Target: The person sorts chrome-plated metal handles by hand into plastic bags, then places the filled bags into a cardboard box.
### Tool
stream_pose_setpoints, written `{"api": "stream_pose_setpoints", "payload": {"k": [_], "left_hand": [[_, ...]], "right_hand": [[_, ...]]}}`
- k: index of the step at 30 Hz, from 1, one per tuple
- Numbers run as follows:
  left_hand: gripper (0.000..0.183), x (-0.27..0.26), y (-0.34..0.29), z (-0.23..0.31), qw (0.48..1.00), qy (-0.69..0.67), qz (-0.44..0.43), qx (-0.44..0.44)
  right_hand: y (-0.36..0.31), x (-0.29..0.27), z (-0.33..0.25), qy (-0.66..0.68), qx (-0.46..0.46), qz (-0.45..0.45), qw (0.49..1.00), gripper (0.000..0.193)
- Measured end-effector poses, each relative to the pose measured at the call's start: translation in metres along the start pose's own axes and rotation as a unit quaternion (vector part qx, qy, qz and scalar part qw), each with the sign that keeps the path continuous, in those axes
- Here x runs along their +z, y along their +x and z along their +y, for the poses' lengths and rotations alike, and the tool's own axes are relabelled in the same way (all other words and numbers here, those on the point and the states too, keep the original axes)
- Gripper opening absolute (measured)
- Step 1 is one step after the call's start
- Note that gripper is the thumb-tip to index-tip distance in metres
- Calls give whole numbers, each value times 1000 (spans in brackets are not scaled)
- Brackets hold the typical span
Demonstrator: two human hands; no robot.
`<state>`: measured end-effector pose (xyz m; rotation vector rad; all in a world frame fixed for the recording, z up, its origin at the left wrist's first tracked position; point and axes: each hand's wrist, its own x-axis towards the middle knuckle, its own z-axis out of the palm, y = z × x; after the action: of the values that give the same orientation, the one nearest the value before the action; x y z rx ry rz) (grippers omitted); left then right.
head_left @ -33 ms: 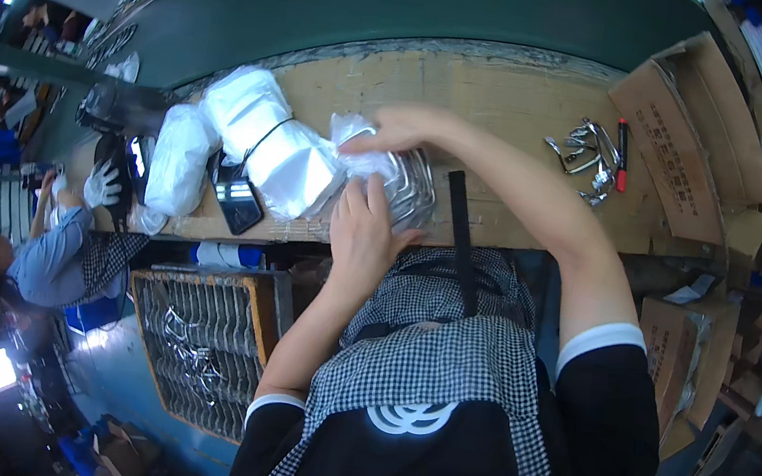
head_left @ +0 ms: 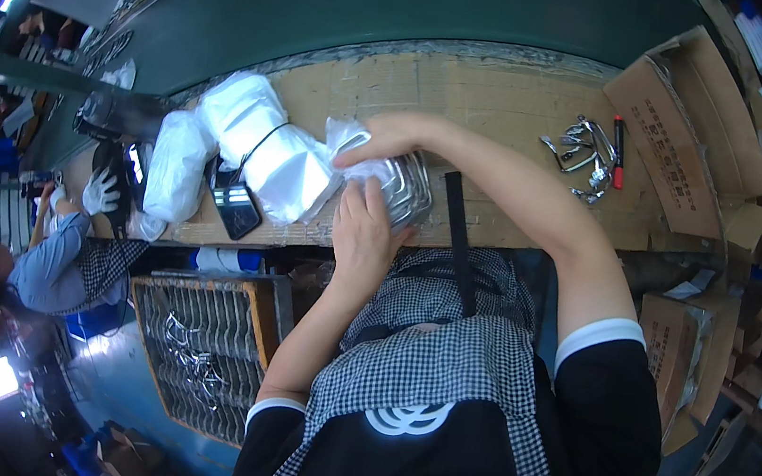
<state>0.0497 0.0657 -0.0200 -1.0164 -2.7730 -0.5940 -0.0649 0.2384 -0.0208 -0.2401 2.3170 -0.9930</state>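
A clear plastic bag of shiny bent metal parts lies on the cardboard-covered bench in front of me. My left hand holds its near left side, with the fingers over the plastic and the thumb underneath. My right hand reaches across from the right and grips the gathered end of the bag. Just left of the hands rests a large white plastic-wrapped bundle with a dark band around it. A second white bundle sits beyond it, and a dark phone lies at the bench edge.
Loose metal levers and a red-and-black marker lie on the right. An open cardboard box stands at the bench's right end. Below left is a wood-framed rack holding metal parts. Another person works at the far left.
The bag and both hands have barely moved; the bag looks less smeared now. The whole view has shifted slightly.
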Motion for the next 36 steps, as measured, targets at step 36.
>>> {"api": "stream_pose_setpoints", "payload": {"k": [36], "left_hand": [[52, -36, 122, 92, 923, -100, 24, 371]], "right_hand": [[-408, -184, 271, 451, 172, 461, 745, 33]]}}
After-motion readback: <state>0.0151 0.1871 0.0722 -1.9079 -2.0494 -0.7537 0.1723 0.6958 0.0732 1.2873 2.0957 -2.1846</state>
